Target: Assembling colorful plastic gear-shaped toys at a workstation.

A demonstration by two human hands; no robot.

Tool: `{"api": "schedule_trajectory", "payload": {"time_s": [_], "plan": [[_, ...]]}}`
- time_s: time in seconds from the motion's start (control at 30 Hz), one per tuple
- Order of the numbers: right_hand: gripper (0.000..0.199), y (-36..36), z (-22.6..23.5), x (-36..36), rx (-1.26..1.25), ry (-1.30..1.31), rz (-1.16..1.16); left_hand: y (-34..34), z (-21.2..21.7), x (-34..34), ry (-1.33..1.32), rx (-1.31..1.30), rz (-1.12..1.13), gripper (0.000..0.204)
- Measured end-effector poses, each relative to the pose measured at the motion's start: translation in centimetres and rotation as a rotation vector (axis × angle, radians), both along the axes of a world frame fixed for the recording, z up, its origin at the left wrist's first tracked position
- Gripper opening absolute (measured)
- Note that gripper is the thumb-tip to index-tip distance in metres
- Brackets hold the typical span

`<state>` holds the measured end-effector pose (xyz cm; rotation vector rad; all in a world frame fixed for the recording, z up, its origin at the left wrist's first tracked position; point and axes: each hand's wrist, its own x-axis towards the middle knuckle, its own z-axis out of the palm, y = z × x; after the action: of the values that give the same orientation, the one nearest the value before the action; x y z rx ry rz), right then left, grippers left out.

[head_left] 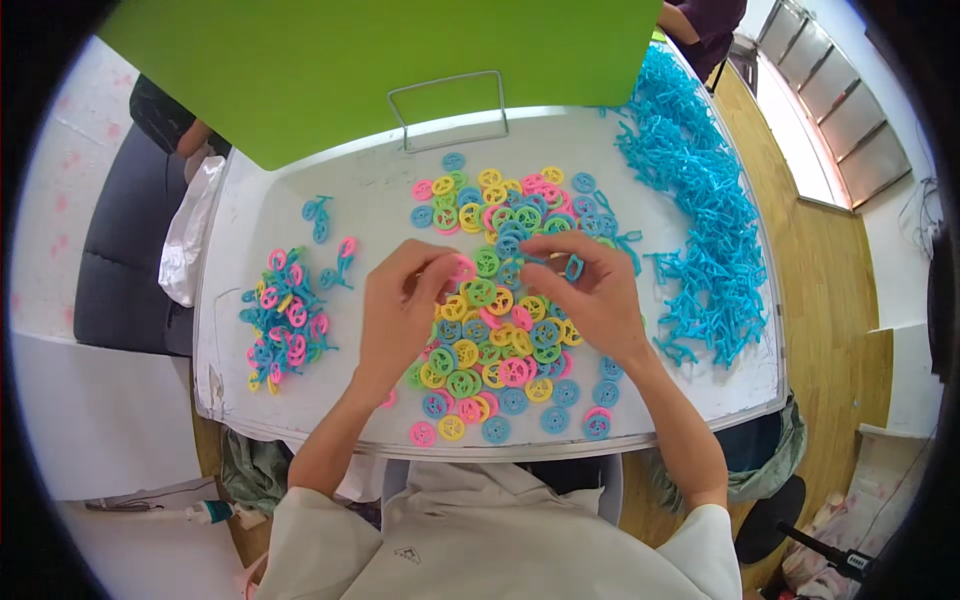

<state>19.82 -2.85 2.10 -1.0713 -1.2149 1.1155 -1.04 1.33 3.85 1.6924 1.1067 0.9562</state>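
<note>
My left hand (395, 305) is closed in a pinch on a small pink plastic wheel (463, 267). Facing it, my right hand (605, 300) pinches a blue plastic frame piece (574, 267), whose looped end sticks out between the fingers. The two hands are a short way apart over a spread of pink, yellow, green and blue spoked wheels (514, 372). To the left lies a pile of blue frames with coloured wheels fitted (290, 320). A long heap of bare blue frames (705, 230) covers the table's right side.
A green panel (380, 70) stands across the back of the white table (380, 220), with a bent wire handle (503, 110) at its foot. Parts of other people show at the far left (165, 120) and far right (705, 20). A white bag (190, 240) hangs by the left edge.
</note>
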Motion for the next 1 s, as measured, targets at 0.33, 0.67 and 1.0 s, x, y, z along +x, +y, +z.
{"api": "schedule_trajectory", "payload": {"time_s": [0.33, 0.67, 1.0], "plan": [[0.025, -0.1, -1.2, -0.9, -0.018, 0.185, -0.008, 0.0, -0.6, 2.4, -0.329, -0.424, -0.143, 0.021], [0.022, 0.4, -2.0, -0.8, 0.035, 0.017, 0.074, 0.0, -1.2, 2.0, -0.304, -0.355, -0.176, 0.017], [0.022, 0.3, -0.7, -0.2, 0.167, -0.344, 0.002, -0.2, -1.7, 1.9, -0.247, -0.281, -0.144, 0.016]]}}
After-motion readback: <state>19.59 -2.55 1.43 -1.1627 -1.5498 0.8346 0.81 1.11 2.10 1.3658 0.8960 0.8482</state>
